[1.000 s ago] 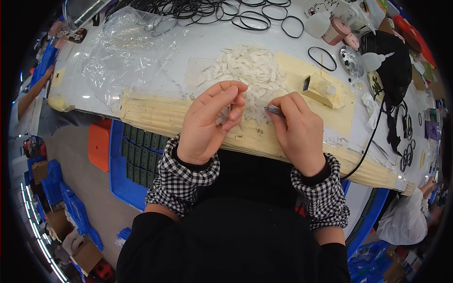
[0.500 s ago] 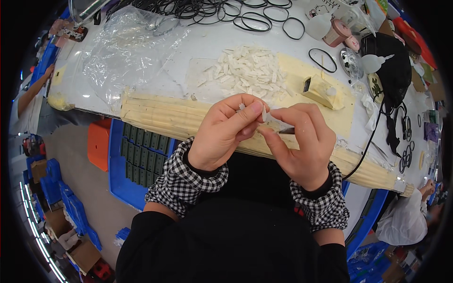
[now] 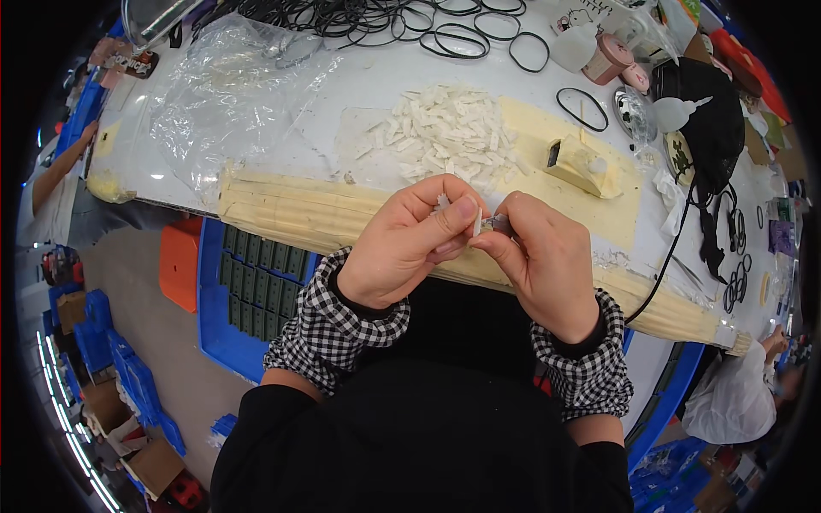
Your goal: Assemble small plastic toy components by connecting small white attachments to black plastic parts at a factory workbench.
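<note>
A small white plastic piece (image 3: 476, 224) is pinched between thumb and forefinger of the left hand (image 3: 410, 244), held just above the near table edge, while the right hand (image 3: 539, 256) has its fingertips closed on a small dark metal part (image 3: 499, 223) touching the piece; this looks like a fitting step, and joining them likely calls for fine alignment. Beyond the hands, a loose pile of white pieces (image 3: 449, 132) lies on the table (image 3: 359, 85), not in any container. A crumpled clear plastic bag (image 3: 231, 94) lies to the left, apparently empty, black rubber rings (image 3: 445, 30) are scattered at the far edge, and a blue bin (image 3: 248, 282) under the table holds dark parts.
</note>
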Tool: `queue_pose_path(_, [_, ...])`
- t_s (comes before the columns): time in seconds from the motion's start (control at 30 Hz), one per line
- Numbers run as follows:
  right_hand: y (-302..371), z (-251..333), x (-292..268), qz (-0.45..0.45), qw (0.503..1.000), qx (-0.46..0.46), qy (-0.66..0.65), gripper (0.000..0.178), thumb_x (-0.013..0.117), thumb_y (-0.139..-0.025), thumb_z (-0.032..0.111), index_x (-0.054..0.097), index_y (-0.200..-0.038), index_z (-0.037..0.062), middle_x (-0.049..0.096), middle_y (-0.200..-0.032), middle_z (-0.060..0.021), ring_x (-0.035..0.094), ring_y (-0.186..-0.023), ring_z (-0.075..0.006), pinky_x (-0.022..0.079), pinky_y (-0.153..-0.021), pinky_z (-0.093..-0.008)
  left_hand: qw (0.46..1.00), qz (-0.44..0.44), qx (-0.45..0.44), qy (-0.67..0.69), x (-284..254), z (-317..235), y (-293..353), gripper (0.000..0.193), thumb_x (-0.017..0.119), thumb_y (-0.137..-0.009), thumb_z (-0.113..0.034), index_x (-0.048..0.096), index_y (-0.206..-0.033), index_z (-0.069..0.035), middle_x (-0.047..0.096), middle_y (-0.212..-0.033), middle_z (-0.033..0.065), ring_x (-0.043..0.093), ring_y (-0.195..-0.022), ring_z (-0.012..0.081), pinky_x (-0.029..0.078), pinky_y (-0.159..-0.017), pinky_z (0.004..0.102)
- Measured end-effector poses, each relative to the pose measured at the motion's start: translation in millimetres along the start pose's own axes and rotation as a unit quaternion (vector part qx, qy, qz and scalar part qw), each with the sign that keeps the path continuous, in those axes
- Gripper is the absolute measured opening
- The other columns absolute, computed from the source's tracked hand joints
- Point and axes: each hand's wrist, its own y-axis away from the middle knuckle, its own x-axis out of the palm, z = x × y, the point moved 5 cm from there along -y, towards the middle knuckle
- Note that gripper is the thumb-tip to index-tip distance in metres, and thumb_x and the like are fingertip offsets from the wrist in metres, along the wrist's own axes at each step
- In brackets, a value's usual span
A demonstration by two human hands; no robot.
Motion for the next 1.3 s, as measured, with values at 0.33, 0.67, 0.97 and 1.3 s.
queue_pose_path(0.33, [-0.2,0.5,-0.2,0.0,1.0,-0.001,0.009,0.032,0.066,-0.081,0.035,0.051,-0.078,0.0076,0.051,-0.063,-0.0057,0.055,-0.056,-0.0247,0.041,-0.048,-0.0346,1.0,0.007,0.005,0.014,-0.1,2.2,-0.8,0.012,0.05,-0.097,-0.014,0.055,-0.094,-0.004,0.051,-0.078,-0.0026,0.035,-0.061,0.0031,0.032,-0.056,0.0177])
queue_pose_path(0.67, [-0.1,1.2,0.0,0.005,1.0,-0.003,0.016,0.031,0.066,-0.081,0.036,0.052,-0.076,0.0081,0.05,-0.063,-0.005,0.054,-0.055,-0.0239,0.041,-0.048,-0.034,1.0,0.006,0.01,0.026,-1.7,4.0,-1.7,0.01,0.05,-0.097,-0.014,0.055,-0.095,-0.005,0.052,-0.079,-0.0022,0.036,-0.061,0.0028,0.032,-0.056,0.0172])
queue_pose_path(0.97, [-0.5,1.2,-0.9,-0.004,1.0,-0.003,0.014,0.031,0.067,-0.08,0.035,0.051,-0.078,0.0076,0.051,-0.064,-0.0054,0.055,-0.057,-0.0242,0.041,-0.048,-0.034,0.999,0.013,0.014,0.048,-2.2,8.3,-2.3,0.011,0.049,-0.098,-0.014,0.054,-0.095,-0.005,0.053,-0.08,-0.0012,0.035,-0.061,0.0031,0.032,-0.056,0.0176])
queue_pose_path(1.3, [0.4,1.9,-1.3,0.018,0.999,-0.013,0.025,0.031,0.066,-0.081,0.035,0.051,-0.078,0.0081,0.05,-0.063,-0.005,0.055,-0.056,-0.0238,0.041,-0.047,-0.034,0.999,0.006,0.013,0.038,-1.2,7.0,-1.3,0.011,0.05,-0.097,-0.015,0.054,-0.095,-0.005,0.053,-0.079,-0.0017,0.036,-0.061,0.0032,0.032,-0.056,0.0178])
